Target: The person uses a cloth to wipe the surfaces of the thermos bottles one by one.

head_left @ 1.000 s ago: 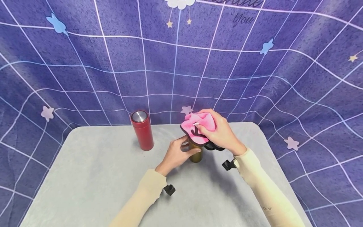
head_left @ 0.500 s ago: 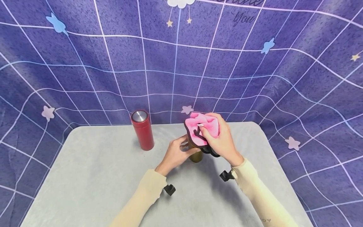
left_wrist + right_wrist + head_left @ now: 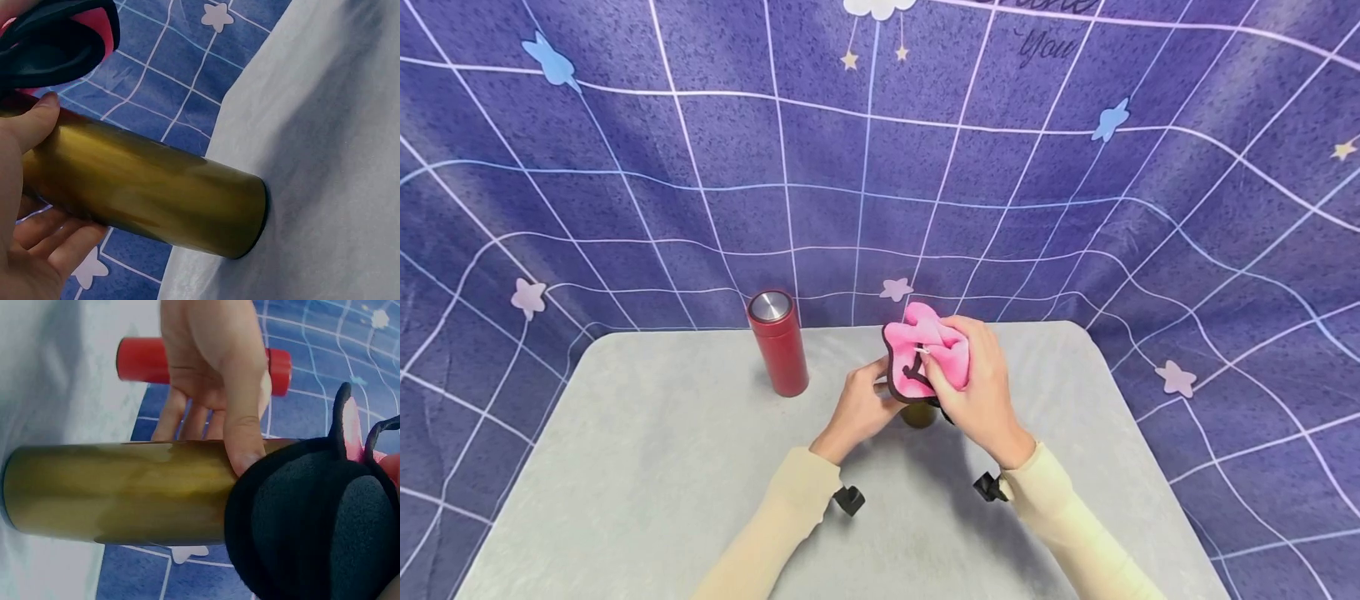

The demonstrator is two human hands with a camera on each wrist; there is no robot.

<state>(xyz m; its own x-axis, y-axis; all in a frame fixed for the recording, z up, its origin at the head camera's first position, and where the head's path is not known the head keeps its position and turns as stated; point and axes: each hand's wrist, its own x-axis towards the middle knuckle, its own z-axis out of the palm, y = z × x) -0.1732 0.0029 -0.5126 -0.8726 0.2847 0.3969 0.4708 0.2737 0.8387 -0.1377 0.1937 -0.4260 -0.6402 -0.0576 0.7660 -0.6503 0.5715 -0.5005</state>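
A gold cylindrical bottle (image 3: 918, 415) stands upright on the table, its upper part hidden in the head view by a pink cloth with black trim (image 3: 910, 333). My left hand (image 3: 861, 410) grips the bottle's side, thumb on one side and fingers on the other, as the left wrist view shows on the gold surface (image 3: 150, 181). Bunched in my right hand (image 3: 988, 400), the cloth covers the bottle's top. In the right wrist view the cloth's dark underside (image 3: 300, 512) lies against the bottle's upper end (image 3: 125, 494).
A red bottle (image 3: 782, 358) with a silver-topped lid stands on the grey-white table (image 3: 647, 450), to the left of my left hand. Behind the table hangs a purple-blue curtain (image 3: 820, 217) with a grid and stars.
My right hand has turned and moved nearer to me with the cloth, which now hides more of the gold bottle. The left hand has stayed about where it was.
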